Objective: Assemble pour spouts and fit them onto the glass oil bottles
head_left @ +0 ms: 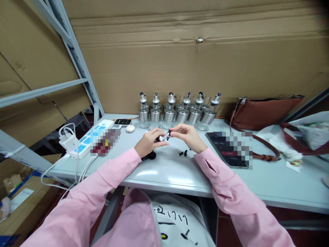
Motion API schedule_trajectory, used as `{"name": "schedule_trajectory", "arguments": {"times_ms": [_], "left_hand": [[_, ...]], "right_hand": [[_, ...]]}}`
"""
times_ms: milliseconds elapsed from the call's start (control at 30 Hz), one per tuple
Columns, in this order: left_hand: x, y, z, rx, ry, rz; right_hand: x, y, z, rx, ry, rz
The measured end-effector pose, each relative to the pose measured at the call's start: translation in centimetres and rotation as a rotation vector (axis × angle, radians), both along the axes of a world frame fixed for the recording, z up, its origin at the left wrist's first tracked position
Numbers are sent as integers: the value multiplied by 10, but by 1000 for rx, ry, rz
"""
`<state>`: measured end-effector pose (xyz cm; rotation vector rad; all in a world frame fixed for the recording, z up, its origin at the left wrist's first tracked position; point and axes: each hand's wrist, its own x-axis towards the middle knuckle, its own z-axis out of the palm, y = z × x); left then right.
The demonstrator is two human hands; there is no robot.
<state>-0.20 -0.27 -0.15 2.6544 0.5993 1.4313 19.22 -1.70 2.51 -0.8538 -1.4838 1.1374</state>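
My left hand (148, 142) is closed around a small silver pourer cap (162, 138) held just above the grey table (180, 171). My right hand (187, 136) pinches a tiny black piece (169, 134) at the cap's right end, fingertips meeting the left hand's. Both arms wear pink sleeves. Loose small black parts (183, 153) lie on the table under my right wrist. A dark round piece (150, 156) lies beneath my left hand. Behind the hands stands a row of several glass bottles with silver pourer tops (177, 113).
A white and blue power strip (84, 142) with plugs and cables lies at the left. A small black device (122, 121) and white oval object (130, 128) sit behind it. A dark tablet (226, 149) lies right of my hands, a brown bag (262, 111) beyond. Cardboard lines the back wall.
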Motion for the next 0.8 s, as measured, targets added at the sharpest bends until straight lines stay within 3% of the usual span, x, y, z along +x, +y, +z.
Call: {"name": "schedule_trajectory", "arguments": {"times_ms": [400, 600, 800], "left_hand": [[1, -3, -1, -87, 29, 42], [0, -6, 2, -194, 164, 140], [0, -8, 4, -166, 225, 182]], "right_hand": [[-2, 1, -5, 28, 3, -8], [-5, -2, -4, 29, -41, 30], [-6, -3, -5, -44, -27, 75]]}}
